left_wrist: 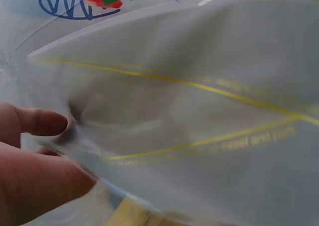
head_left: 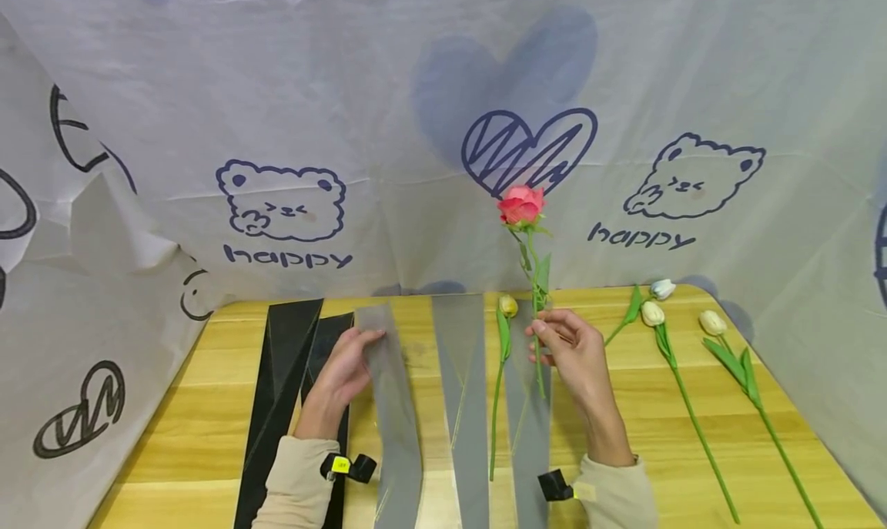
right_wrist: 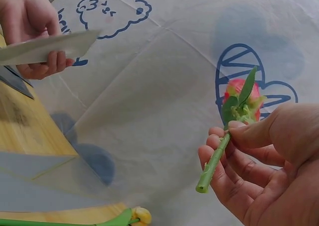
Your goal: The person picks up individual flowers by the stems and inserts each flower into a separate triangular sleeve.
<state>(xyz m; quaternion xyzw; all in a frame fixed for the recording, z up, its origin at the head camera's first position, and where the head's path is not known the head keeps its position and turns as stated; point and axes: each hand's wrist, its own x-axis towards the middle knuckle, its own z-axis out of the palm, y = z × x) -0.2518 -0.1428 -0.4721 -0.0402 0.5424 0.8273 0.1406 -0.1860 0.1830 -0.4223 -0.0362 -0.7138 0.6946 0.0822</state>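
Note:
My right hand (head_left: pixel 571 359) pinches the green stem of a pink rose (head_left: pixel 522 204) between thumb and fingers, bloom upward. The cut stem end (right_wrist: pixel 202 187) sticks out below the fingers in the right wrist view. On the left, my left hand (head_left: pixel 344 367) holds a grey translucent flower sleeve (head_left: pixel 396 421) near its upper end, raised above the table. Gold lines and small print run along this sleeve (left_wrist: pixel 209 116) in the left wrist view, where the thumb and a finger are at its edge. Between the hands, a yellow tulip (head_left: pixel 508 306) lies on the table.
Two more grey sleeves (head_left: pixel 459 336) lie flat on the wooden table (head_left: pixel 208 406), one under the rose stem. Black sleeves (head_left: pixel 266 429) lie at the left, partly behind my left arm. Several white tulips (head_left: pixel 653 313) lie at the right. A printed cloth (head_left: pixel 388 128) hangs behind the table.

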